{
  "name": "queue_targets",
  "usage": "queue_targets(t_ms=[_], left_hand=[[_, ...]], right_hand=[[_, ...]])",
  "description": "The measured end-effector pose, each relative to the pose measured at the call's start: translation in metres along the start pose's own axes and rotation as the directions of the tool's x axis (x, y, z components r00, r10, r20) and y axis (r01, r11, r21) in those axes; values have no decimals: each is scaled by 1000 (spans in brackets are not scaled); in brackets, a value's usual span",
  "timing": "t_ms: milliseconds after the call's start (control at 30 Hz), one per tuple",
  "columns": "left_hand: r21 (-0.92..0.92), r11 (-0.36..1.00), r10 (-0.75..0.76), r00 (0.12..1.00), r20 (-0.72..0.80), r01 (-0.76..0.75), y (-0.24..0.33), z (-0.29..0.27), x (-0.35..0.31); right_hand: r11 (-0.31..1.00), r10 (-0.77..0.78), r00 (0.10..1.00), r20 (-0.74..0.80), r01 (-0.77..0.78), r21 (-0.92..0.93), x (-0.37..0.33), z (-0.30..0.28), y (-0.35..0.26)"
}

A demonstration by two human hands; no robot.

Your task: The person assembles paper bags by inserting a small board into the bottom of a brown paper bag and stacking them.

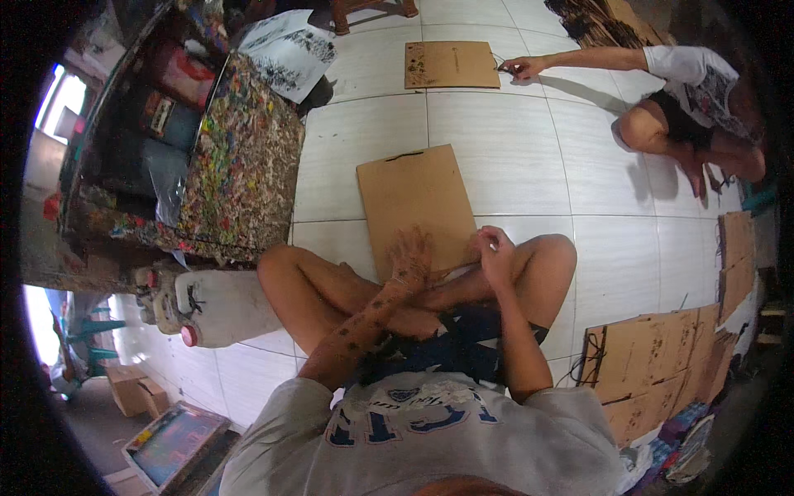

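Observation:
A flat brown paper bag (418,194) lies on the floor in front of my crossed legs, a dark cord or slit showing near its far edge. My left hand (409,255) rests on the near part of the bag, fingers spread, with dark stains on the hand and forearm. Beside the bag's right near edge, my right hand (495,252) is raised with its fingers curled together. Whatever those fingers pinch, if anything, is too small to make out.
Another person's hand (523,68) touches the black cord of a second brown bag (453,64). Stacked brown bags (649,355) lie at right. A paint-crusted table (244,157) and a whitish jerrycan (227,307) stand at left; a framed screen (175,446) lies lower left.

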State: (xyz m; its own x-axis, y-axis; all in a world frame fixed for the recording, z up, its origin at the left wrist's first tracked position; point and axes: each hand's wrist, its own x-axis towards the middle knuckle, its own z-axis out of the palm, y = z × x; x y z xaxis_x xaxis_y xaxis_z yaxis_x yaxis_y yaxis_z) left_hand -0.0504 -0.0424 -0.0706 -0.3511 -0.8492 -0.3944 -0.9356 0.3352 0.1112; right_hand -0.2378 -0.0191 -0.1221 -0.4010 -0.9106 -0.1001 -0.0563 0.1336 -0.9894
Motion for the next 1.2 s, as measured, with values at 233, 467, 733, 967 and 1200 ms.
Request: queue_targets(t_ms=[233,467,733,967,1200], left_hand=[[97,989,110,994,17,-111,-21,50,27],[569,770,465,865,-188,-290,-84,113,53],[80,977,209,968,-141,-199,-62,57,23],[-56,985,144,960,-241,-162,-52,49,39],[-105,988,88,966,-244,-116,-41,53,40]], right_hand=[[959,-118,993,5,115,-259,16,2,4],[714,-13,985,171,129,-688,61,9,-2],[822,-363,921,143,389,-416,67,22,44],[998,-23,990,136,32,-61,74,18,42],[969,134,960,248,-179,170,42,33,-4]])
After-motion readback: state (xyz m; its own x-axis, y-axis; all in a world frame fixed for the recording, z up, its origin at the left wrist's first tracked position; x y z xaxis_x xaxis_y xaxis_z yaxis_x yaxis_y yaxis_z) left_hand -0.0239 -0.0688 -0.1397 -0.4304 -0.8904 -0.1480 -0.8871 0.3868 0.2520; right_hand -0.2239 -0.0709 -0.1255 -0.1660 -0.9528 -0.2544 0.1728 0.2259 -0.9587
